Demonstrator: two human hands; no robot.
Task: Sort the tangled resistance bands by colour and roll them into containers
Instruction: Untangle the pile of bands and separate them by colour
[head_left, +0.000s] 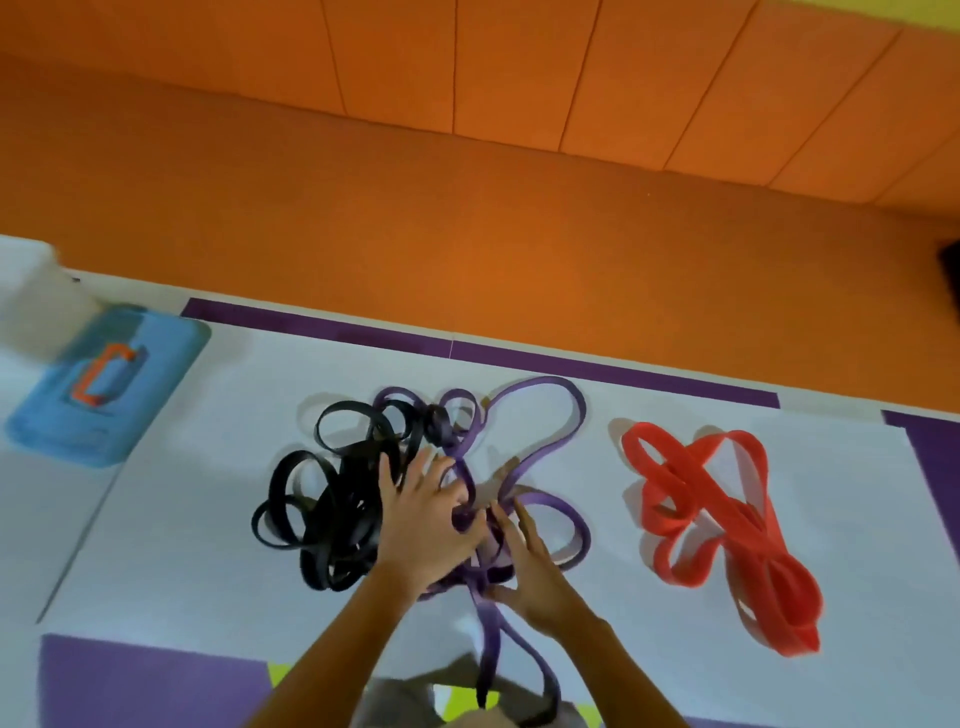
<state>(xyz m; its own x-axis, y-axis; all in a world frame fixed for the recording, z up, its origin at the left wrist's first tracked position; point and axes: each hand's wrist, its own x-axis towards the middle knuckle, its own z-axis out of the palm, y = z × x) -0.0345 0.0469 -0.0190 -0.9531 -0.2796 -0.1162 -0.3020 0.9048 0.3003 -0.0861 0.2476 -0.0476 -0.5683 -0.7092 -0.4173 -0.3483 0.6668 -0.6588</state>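
- You are pressing your left hand (426, 525), fingers spread, where the black bands (337, 519) are crossing the purple bands (488, 639). Your right hand (535, 571) is lying beside it with straight fingers; neither seems to be pinching.
- If you are pulling purple away now, black loops under your left palm may be following and tightening the knot.
- The red band (727, 512) is lying well right of your right hand. The blue container (156, 353) is sitting far left, so a stretched band may be snapping back.
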